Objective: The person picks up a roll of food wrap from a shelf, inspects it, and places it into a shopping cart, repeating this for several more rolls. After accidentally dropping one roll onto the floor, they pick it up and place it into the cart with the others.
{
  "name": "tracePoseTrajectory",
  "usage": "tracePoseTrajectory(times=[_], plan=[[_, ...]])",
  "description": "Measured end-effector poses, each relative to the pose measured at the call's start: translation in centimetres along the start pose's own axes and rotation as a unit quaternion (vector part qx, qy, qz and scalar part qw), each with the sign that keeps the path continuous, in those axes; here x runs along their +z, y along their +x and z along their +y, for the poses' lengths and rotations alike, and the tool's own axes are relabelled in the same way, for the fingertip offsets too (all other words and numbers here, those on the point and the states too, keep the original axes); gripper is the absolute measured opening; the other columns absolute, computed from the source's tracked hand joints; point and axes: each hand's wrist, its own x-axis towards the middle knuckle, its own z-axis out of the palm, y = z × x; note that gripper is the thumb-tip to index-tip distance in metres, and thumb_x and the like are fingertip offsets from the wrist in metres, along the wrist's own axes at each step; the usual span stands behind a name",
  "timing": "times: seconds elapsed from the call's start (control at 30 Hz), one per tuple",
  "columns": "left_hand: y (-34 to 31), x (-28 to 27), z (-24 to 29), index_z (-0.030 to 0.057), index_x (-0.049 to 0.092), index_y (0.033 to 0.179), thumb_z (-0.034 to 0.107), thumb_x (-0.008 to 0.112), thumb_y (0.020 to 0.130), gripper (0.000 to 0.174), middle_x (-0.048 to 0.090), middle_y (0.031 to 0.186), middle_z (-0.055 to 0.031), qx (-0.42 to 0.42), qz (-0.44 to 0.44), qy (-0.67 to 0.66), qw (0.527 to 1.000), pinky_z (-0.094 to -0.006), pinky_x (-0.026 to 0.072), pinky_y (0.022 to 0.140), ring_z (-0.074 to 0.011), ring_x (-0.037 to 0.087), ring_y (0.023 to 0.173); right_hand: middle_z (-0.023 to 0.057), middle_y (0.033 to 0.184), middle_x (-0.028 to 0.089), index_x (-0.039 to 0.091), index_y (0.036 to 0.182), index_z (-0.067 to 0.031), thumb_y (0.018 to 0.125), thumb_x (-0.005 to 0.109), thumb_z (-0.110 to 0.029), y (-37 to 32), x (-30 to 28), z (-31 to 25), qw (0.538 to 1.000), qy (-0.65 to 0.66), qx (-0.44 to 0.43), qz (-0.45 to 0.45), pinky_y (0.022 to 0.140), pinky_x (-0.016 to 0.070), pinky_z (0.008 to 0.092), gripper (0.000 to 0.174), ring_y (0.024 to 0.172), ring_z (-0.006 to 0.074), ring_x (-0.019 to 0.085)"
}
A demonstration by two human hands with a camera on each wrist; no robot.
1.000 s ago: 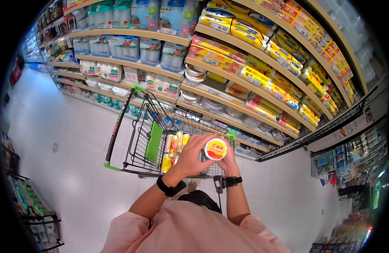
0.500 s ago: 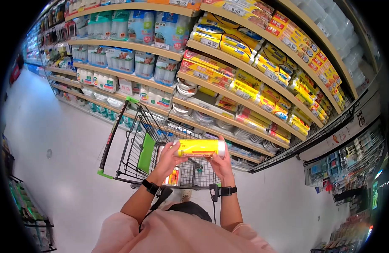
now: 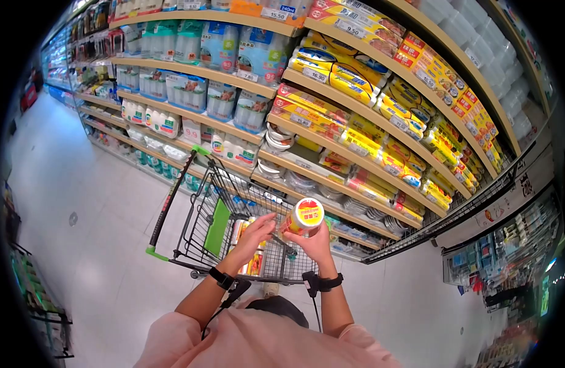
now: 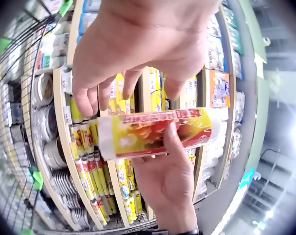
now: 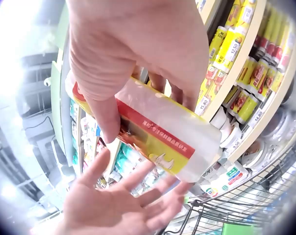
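Note:
A roll of plastic wrap (image 3: 301, 219) in a yellow and red printed wrapper is held up above the shopping cart, its round labelled end facing up in the head view. My right hand (image 3: 316, 244) grips it, with the thumb across the printed side in the left wrist view. Beside the roll, my left hand (image 3: 252, 240) has its fingers loosely spread. In the right wrist view, the left fingers (image 5: 153, 205) lie near the roll's lower side and white end. Similar yellow and red rolls (image 3: 254, 264) lie in the cart, partly covered by the left arm.
The wire shopping cart (image 3: 190, 236) with a green panel (image 3: 217, 227) stands right in front of me. Behind it rise shelves (image 3: 331, 162) with yellow rolls, boxes, foil dishes and plastic cups. Pale floor (image 3: 123, 245) spreads to the left.
The roll has turned from end-on to lying sideways between both hands, then to its end facing up again. The left hand has come off it while the right keeps hold.

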Motion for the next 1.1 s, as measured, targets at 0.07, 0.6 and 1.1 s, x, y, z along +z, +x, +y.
tracePoseTrajectory(times=[0.07, 0.6, 1.1], plan=[[0.0, 0.1, 0.7, 0.0034, 0.043, 0.142, 0.013, 0.076, 0.083, 0.069, 0.056, 0.131, -0.0108, 0.080, 0.002, 0.066, 0.995, -0.0357, 0.0405, 0.105, -0.0202, 0.052, 0.123, 0.0092, 0.118, 0.062, 0.050, 0.125, -0.0017, 0.064, 0.088, -0.006, -0.1, 0.3, 0.0, 1.000, -0.024, -0.009, -0.004, 0.096, 0.0486, 0.0327, 0.072, 0.110, 0.0180, 0.061], [1.5, 0.9, 3.1, 0.0010, 0.048, 0.127, 0.014, 0.069, 0.090, 0.044, 0.064, 0.110, -0.0105, 0.147, 0.148, -0.143, 0.968, -0.0289, 0.0508, 0.087, -0.0163, 0.065, 0.097, 0.0134, 0.123, 0.057, 0.043, 0.136, -0.0003, 0.084, 0.076, -0.023, 0.1, -1.5, 0.8, 0.985, 0.003, 0.082, -0.154, 0.095, 0.0462, 0.0329, 0.066, 0.115, 0.0197, 0.055], [-0.1, -4.7, -2.6, 0.0086, 0.049, 0.118, 0.024, 0.058, 0.097, 0.027, 0.060, 0.115, -0.0129, -0.086, 0.082, -0.340, 0.933, -0.0500, 0.0465, 0.095, -0.0306, 0.059, 0.112, 0.0116, 0.129, 0.051, 0.038, 0.139, -0.0026, 0.069, 0.083, 0.002, -1.3, -0.6, 1.1, 0.996, 0.058, 0.025, -0.070, 0.097, 0.0491, 0.0336, 0.083, 0.114, 0.0207, 0.056]])
